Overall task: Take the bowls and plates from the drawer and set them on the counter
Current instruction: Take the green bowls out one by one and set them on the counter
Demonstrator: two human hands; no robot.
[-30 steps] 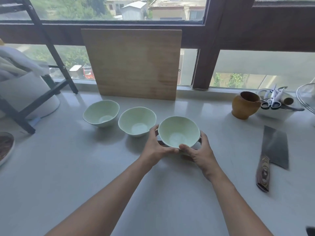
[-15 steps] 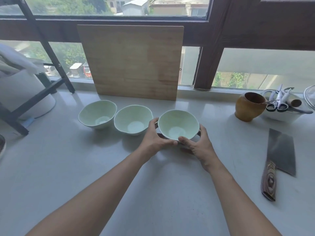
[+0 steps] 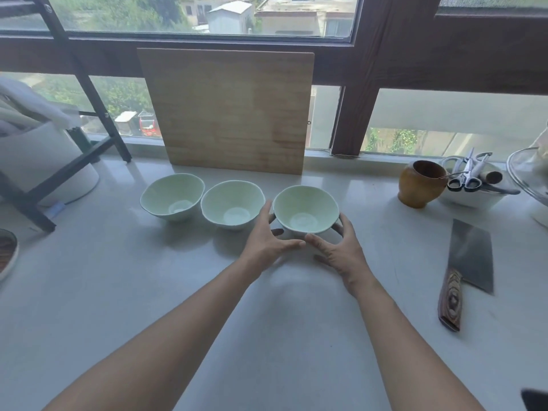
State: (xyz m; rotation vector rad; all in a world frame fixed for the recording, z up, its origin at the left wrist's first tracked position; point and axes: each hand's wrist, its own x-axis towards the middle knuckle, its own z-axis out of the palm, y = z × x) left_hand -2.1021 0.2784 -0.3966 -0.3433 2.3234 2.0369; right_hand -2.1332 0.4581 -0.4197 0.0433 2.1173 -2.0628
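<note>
While 3 bowls point(image 3: 305, 210) stand, hands point(image 3: 268, 240) flank 1.

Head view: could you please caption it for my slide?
Both hands flank the third pale green bowl on the counter.

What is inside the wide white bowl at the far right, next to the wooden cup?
The white bowl holds scissors and other utensil handles, leaning over its rim beside the wooden cup. Its bottom is hidden by the rim and the tools.
</note>
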